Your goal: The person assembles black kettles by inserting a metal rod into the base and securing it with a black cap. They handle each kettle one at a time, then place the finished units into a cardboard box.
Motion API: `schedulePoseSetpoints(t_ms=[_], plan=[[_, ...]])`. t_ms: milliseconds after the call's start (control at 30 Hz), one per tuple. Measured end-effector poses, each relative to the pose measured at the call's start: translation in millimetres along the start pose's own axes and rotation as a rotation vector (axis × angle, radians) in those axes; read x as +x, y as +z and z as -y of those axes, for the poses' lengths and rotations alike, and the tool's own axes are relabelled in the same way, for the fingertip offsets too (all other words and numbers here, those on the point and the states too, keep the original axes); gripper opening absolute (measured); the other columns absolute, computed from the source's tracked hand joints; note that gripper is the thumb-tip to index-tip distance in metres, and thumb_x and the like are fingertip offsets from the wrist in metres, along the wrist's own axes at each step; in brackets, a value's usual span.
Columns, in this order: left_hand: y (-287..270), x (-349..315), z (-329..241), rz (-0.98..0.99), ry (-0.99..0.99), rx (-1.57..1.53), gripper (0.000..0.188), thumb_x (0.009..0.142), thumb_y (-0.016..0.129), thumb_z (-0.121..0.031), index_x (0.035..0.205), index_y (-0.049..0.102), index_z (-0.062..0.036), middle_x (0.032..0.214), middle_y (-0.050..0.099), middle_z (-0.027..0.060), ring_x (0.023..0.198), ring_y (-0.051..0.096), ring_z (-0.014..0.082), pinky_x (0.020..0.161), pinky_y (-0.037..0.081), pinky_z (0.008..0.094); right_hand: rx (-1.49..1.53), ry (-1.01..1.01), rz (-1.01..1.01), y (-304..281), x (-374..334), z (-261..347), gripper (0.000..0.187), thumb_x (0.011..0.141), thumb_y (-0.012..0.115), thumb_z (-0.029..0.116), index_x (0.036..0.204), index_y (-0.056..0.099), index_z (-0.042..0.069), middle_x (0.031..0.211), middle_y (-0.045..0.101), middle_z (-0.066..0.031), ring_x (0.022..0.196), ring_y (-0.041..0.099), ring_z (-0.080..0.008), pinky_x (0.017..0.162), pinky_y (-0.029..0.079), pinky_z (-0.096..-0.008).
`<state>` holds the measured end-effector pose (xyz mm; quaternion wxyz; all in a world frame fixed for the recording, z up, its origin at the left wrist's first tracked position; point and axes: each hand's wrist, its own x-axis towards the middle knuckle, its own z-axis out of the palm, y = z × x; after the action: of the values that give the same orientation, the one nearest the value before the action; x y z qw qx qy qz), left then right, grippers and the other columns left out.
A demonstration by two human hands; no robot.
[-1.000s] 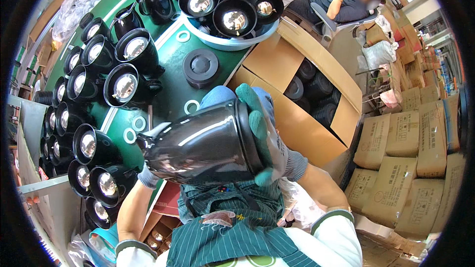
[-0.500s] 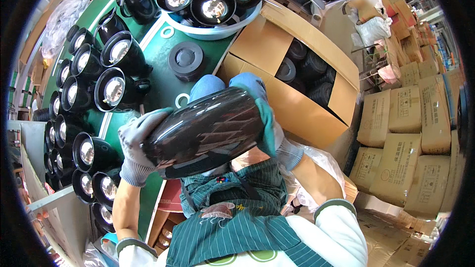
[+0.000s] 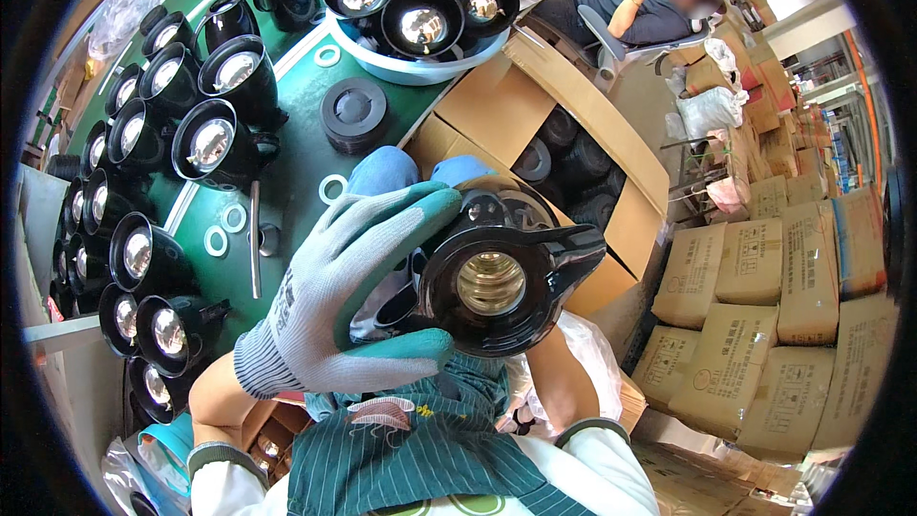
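A glossy black vacuum jug (image 3: pixel 478 333) is in front of my lap, its round mouth turned up toward me and a shiny liner showing inside. Its spout points right, and a dark handle loop lies at its left. My left hand (image 3: pixel 330 291), in a grey glove with green fingertips, is at the left of the jug's mouth with fingers stretched and thumb apart. Behind the jug, my right forearm (image 3: pixel 564 377) runs up to it; the right hand holds the jug from beneath, its fingers hidden.
Many black jugs with mirrored liners (image 3: pixel 210 143) stand on the green table (image 3: pixel 306 139). Stacked black discs (image 3: pixel 353 113), white rings (image 3: pixel 232 218) and a metal rod (image 3: pixel 255 239) lie nearer. A blue basin (image 3: pixel 420 69) holds jugs. An open carton (image 3: pixel 487 100) and a seated person are beyond.
The jug has turned from lying sideways to mouth toward me. My left hand has left its end and spread open beside the mouth. The view has shifted right.
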<state>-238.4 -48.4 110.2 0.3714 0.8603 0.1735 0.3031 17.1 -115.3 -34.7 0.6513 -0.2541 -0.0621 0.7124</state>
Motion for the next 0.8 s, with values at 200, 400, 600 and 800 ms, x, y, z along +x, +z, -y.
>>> schedulePoseSetpoints(t_ms=[200, 400, 600, 800], plan=[[4.6, -11.5, 16.1, -0.065, 0.057, -0.046, 0.107, 0.068, 0.086, -0.049, 0.150, 0.047, 0.0080, 0.141, 0.054, 0.0274, 0.122, 0.056, 0.0408, 0.108, 0.041, 0.0486, -0.073, 0.048, 0.143, -47.5, 5.6, 12.5, 0.083, 0.101, 0.042, 0.066, 0.157, 0.039, 0.006, 0.155, 0.050, -0.0190, 0.138, 0.053, -0.0320, 0.117, 0.044, -0.0494], [59.5, -101.0, 59.2, -0.128, 0.152, -0.045, 0.062, 0.077, 0.084, -0.014, 0.136, 0.064, -0.0089, 0.142, 0.060, 0.0184, 0.127, 0.061, 0.0369, 0.102, 0.051, 0.0487, -0.241, -0.097, 0.621, 26.6, 17.6, 51.1, 0.095, 0.085, 0.070, 0.060, 0.156, 0.042, 0.004, 0.154, 0.050, -0.0226, 0.138, 0.053, -0.0357, 0.119, 0.041, -0.0474], [55.8, -158.9, 118.9, -0.503, -0.551, 0.563, 0.048, 0.083, 0.074, -0.007, 0.130, 0.066, -0.0024, 0.127, 0.066, 0.0229, 0.118, 0.061, 0.0428, 0.103, 0.048, 0.0486, -1.246, -0.034, 0.709, 29.6, 28.9, 10.7, 0.102, 0.062, 0.099, 0.021, 0.148, 0.050, -0.001, 0.145, 0.056, -0.0132, 0.135, 0.054, -0.0233, 0.117, 0.042, -0.0374], [48.9, -206.8, 223.5, -0.431, -1.168, 0.788, 0.082, 0.089, 0.073, -0.049, 0.150, 0.044, -0.0018, 0.136, 0.055, 0.0324, 0.116, 0.059, 0.0479, 0.099, 0.050, 0.0520, -1.116, -0.079, 0.742, 16.8, 47.6, 0.0, 0.104, 0.065, 0.097, 0.025, 0.152, 0.046, 0.000, 0.146, 0.053, -0.0148, 0.136, 0.053, -0.0248, 0.117, 0.041, -0.0384]])
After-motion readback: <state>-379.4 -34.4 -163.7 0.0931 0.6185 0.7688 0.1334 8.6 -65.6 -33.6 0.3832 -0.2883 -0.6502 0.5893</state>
